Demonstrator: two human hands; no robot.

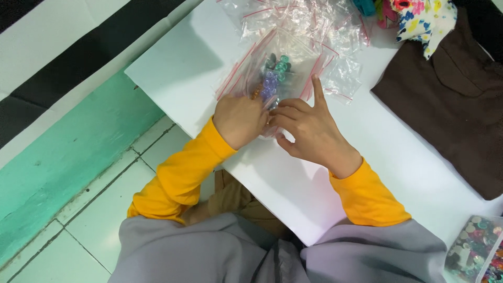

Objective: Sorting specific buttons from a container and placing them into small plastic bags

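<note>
One small clear bag (276,78) of beads (273,78) is pinched by the curled left hand (240,119) and right hand (309,131), its index finger extended.

A small bag of beads (272,78) is held at upper centre on the table (293,183), between the left hand (240,119) and right hand (309,131). Empty bags (298,23) are piled above it; a garment (450,99) is laid at right.

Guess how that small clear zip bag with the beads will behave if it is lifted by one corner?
The bag looks like thin, crinkly film, so it would probably flop. The beads sit loose in a clump, so they would likely slide to the low end. Both hands, left hand and right hand, pinch its near edge.
</note>
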